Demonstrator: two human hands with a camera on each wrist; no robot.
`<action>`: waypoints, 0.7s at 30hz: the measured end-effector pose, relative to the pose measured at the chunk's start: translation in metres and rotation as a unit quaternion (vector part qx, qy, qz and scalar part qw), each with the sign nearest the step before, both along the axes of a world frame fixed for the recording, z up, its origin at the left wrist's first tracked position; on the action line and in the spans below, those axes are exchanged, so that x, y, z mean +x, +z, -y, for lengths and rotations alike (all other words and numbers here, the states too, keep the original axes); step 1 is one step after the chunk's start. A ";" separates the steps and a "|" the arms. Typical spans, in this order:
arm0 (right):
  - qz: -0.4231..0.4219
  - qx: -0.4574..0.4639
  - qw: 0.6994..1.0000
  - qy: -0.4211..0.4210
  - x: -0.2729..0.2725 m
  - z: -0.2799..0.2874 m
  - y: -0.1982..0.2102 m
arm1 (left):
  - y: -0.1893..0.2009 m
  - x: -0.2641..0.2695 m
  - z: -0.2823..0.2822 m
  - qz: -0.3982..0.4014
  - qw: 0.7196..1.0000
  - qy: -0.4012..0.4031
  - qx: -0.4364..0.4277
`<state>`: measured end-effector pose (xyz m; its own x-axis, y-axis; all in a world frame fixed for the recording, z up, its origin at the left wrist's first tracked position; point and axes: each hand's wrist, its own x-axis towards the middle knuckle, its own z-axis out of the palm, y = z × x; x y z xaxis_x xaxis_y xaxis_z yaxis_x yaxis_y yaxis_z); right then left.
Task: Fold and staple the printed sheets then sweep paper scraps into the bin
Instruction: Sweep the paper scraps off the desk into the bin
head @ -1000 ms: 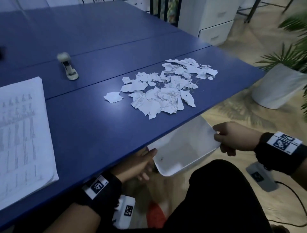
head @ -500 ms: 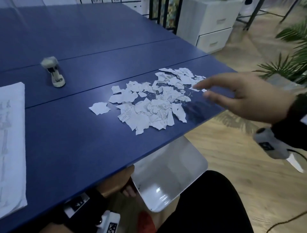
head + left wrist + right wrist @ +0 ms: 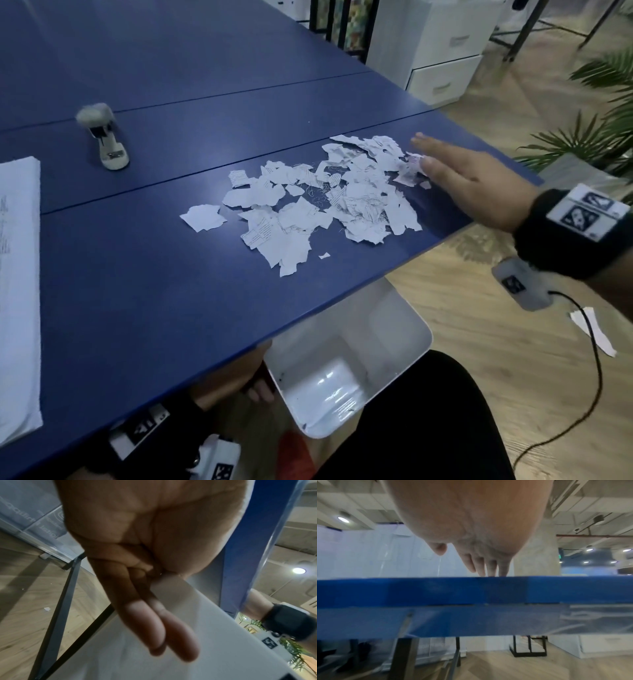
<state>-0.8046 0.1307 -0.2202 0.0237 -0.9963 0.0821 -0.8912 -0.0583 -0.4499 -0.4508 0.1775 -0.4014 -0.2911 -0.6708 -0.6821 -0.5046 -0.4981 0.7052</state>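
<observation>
A pile of torn white paper scraps [image 3: 325, 202] lies on the blue table [image 3: 137, 274] near its right front edge. My right hand [image 3: 423, 154] lies flat at the pile's right end, fingers straight, fingertips touching the outermost scraps; the right wrist view shows its fingers [image 3: 488, 568] reaching over the table edge [image 3: 471, 589]. Below the front edge hangs a white bin [image 3: 426, 337], mouth up. My left hand [image 3: 239, 373] grips it from under the table, fingers [image 3: 154, 622] along its outer wall [image 3: 214, 649]; the thumb is hidden. A stapler [image 3: 102, 137] and stacked printed sheets [image 3: 17, 291] lie at the left.
A white drawer cabinet [image 3: 442, 51] stands beyond the table's far right corner, and a potted plant [image 3: 599, 137] stands at the right. A paper strip [image 3: 592, 329] and a black cable [image 3: 597, 377] lie on the wooden floor. My dark-clad leg [image 3: 428, 428] is beside the bin.
My right hand let go of the bin's rim, rose over the table and settled flat at the right end of the scrap pile. The left hand still holds the bin under the edge.
</observation>
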 end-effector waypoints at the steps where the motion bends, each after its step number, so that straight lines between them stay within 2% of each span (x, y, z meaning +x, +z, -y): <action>1: -0.012 0.042 0.999 -0.029 -0.002 0.006 -0.001 | 0.001 0.001 -0.001 -0.006 1.000 -0.001 0.015; 4: -0.027 0.098 0.995 -0.015 0.005 0.006 -0.008 | 0.002 0.006 0.000 -0.010 1.000 0.002 0.018; 7: -0.027 0.088 0.996 0.015 0.022 -0.015 -0.011 | 0.006 0.006 -0.001 -0.007 1.000 0.004 0.011; 11: -0.053 0.076 0.994 0.057 0.043 -0.042 -0.014 | 0.024 -0.004 -0.003 0.038 0.998 0.008 0.053; 21: -0.102 0.046 0.989 0.098 0.064 -0.074 -0.023 | 0.045 -0.003 -0.015 0.026 0.999 -0.021 0.008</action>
<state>-0.7410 0.2052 -0.2429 0.2239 -0.9740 -0.0358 -0.9395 -0.2059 -0.2739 -0.4536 0.1927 -0.3563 -0.2828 -0.6475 -0.7076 -0.5617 -0.4862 0.6694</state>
